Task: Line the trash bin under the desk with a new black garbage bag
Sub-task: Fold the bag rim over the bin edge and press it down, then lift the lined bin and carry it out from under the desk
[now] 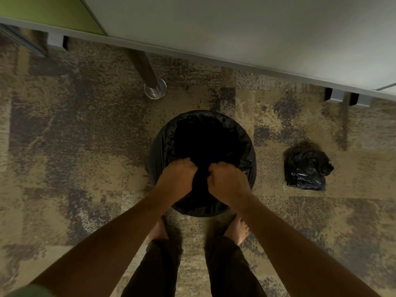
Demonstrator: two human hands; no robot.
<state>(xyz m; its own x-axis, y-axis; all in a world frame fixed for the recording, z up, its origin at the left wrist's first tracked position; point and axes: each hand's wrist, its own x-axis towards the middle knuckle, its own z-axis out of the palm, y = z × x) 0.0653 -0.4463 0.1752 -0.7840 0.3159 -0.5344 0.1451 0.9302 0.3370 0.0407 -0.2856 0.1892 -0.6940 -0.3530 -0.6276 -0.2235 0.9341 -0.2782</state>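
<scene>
A round trash bin (155, 161) stands on the carpet in front of the desk, straight below me. A black garbage bag (214, 125) lies inside it, its edge folded over the far and side rim. My left hand (179, 179) and my right hand (227, 181) are side by side at the near rim, each fist closed on the bag's near edge. The bin's inside is dark and its bottom is hidden.
A crumpled black plastic bag (306, 170) lies on the carpet to the right of the bin. A desk leg with a round metal foot (155, 90) stands behind the bin. The grey desk top (235, 28) fills the upper frame. My bare feet (237, 230) are just behind the bin.
</scene>
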